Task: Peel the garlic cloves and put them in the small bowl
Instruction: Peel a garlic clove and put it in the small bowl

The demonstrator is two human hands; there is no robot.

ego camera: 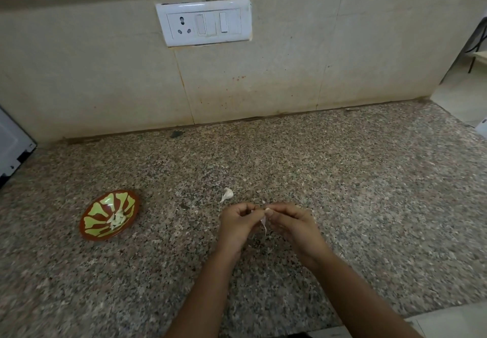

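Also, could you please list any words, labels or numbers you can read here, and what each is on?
None can be read. The switch plate shows no lettering, the small bowl carries only a painted pattern, and the appliance at the left edge shows no legible marking.

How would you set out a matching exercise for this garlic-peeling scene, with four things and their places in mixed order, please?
Things:
1. small bowl
2. loose clove
3. held clove
4. switch plate

Places:
A. on the wall tiles
B. pinched between the left hand and the right hand
C. on the counter, left of the hands, with peeled cloves inside
D. lying on the counter just beyond the hands

Pairs: 1-C, 2-D, 3-B, 4-A.
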